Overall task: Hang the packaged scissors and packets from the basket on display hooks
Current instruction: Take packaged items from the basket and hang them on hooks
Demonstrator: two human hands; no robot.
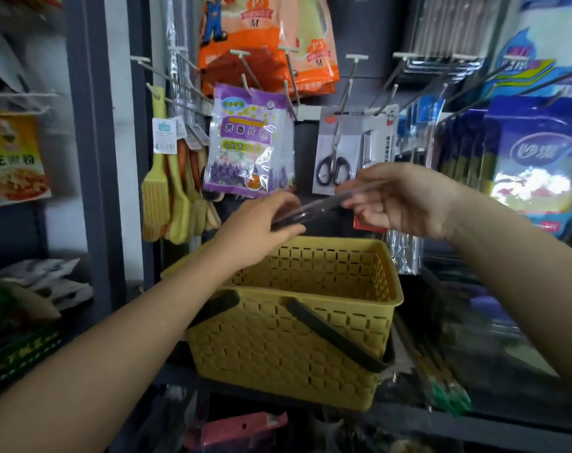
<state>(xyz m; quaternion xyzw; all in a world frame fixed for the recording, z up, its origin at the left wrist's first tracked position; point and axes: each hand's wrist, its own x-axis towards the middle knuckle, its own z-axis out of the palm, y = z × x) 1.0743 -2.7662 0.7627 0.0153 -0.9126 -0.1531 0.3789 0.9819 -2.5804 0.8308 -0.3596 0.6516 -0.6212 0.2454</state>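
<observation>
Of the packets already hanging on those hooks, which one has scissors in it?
The grey-backed scissors pack, hanging just above the right hand. Black handles show through its clear front; the purple packet to its left shows lavender flowers.

Yellow brushes beside orange packs

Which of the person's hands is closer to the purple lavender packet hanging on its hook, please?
Left. The left hand sits just below the purple lavender packet, nearly under its bottom edge. The right hand is off to the packet's right, below the hanging scissors pack.
</observation>
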